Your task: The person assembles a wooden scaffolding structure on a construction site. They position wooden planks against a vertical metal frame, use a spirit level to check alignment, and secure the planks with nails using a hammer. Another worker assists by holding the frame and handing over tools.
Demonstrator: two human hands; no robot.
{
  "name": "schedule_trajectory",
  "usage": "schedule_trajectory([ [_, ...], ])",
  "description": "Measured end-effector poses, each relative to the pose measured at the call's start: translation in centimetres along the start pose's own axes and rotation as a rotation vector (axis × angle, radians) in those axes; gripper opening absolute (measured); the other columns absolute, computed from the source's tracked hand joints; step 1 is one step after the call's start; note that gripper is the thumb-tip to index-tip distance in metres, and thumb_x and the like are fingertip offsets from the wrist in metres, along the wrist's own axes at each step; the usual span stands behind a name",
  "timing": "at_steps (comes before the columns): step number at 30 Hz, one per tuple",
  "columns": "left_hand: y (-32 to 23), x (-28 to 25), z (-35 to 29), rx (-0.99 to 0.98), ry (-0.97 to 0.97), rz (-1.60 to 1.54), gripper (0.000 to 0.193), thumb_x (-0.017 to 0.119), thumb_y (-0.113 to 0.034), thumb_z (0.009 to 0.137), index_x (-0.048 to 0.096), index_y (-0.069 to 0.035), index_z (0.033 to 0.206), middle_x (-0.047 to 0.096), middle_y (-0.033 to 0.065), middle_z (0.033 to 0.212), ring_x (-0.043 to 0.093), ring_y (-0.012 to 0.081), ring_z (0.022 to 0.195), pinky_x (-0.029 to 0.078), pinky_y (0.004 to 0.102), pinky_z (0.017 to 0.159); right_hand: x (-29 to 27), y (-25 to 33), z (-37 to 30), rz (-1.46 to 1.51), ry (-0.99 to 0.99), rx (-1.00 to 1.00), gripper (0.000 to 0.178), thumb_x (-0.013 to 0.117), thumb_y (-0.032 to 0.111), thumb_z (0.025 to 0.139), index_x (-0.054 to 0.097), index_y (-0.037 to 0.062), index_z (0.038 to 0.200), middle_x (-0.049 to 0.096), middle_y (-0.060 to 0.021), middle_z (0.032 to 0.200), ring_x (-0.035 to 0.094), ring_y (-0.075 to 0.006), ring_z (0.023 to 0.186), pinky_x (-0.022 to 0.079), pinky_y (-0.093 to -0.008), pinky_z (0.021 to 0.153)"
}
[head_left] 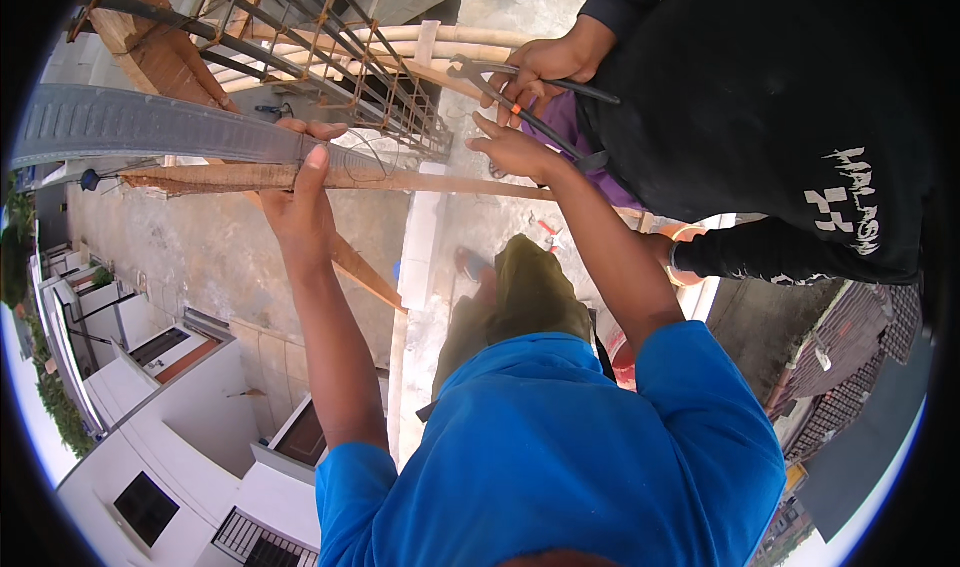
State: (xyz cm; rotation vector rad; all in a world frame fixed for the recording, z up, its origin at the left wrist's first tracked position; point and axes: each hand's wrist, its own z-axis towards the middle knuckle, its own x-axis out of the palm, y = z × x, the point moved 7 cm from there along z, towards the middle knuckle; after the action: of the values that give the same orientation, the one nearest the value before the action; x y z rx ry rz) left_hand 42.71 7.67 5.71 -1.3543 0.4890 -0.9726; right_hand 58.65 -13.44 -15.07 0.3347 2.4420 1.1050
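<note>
My left hand [305, 202] is wrapped around a long wooden batten [400, 180], thumb on the near face. Its fingertips reach over the edge of a grey ribbed strip [150, 127] lying along the batten's far side. A thin loop of wire hangs by those fingers. My right hand [515, 154] is held out with its fingers apart, just below a pair of pincers [530, 120] with dark handles. Another person's hand [555, 62] grips these pincers from the far right. Whether my right hand touches the handles is hard to tell.
A tied rebar cage [350, 52] stands at the far left beside rough timber [165, 52]. Another plank [365, 272] slants below my batten. The co-worker in black [740, 97] stands close on the right. White buildings [200, 397] lie far below at left, tiled roofs [840, 347] at right.
</note>
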Motion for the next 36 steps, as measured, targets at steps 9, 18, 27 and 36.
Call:
schedule_trajectory([
  [9,-0.7,0.0,-1.3,0.006,-0.003,0.065,0.053,0.076,-0.020,0.088,0.049,-0.004,0.132,0.062,0.0170,0.117,0.060,0.0366,0.122,0.042,0.0553,0.114,1.6,-2.6,15.9,0.182,-0.109,0.027,0.092,0.060,0.024,0.092,0.014,0.0052,0.169,0.052,-0.0296,0.152,0.055,-0.0341,0.138,0.042,-0.0382,0.112],
  [18,-0.4,0.1,-3.2,0.001,-0.133,0.223,0.066,0.093,-0.031,0.075,0.051,-0.012,0.123,0.064,0.0125,0.114,0.064,0.0366,0.117,0.037,0.0634,0.115,2.8,-4.8,26.8,0.315,-0.104,0.014,0.088,0.053,0.016,0.096,0.008,0.0140,0.171,0.062,-0.0308,0.140,0.063,-0.0366,0.122,0.048,-0.0409,0.102],
  [27,0.2,-0.7,-3.3,-0.038,-0.201,0.223,0.061,0.091,-0.022,0.074,0.052,-0.015,0.121,0.065,0.0113,0.112,0.065,0.0363,0.119,0.035,0.0652,0.116,5.1,-3.2,24.8,0.384,-0.082,-0.019,0.084,0.057,0.019,0.095,0.019,0.0107,0.169,0.041,-0.0289,0.162,0.046,-0.0382,0.148,0.040,-0.0408,0.118],
  [36,0.2,-0.8,-3.8,-0.014,-0.205,0.214,0.054,0.084,-0.011,0.080,0.051,-0.015,0.122,0.066,0.0123,0.114,0.064,0.0376,0.121,0.037,0.0652,0.116,6.8,8.2,7.2,0.106,0.537,-0.257,0.080,0.059,0.012,0.099,0.022,0.0145,0.169,0.034,-0.0151,0.171,0.038,-0.0326,0.154,0.032,-0.0382,0.125],
])
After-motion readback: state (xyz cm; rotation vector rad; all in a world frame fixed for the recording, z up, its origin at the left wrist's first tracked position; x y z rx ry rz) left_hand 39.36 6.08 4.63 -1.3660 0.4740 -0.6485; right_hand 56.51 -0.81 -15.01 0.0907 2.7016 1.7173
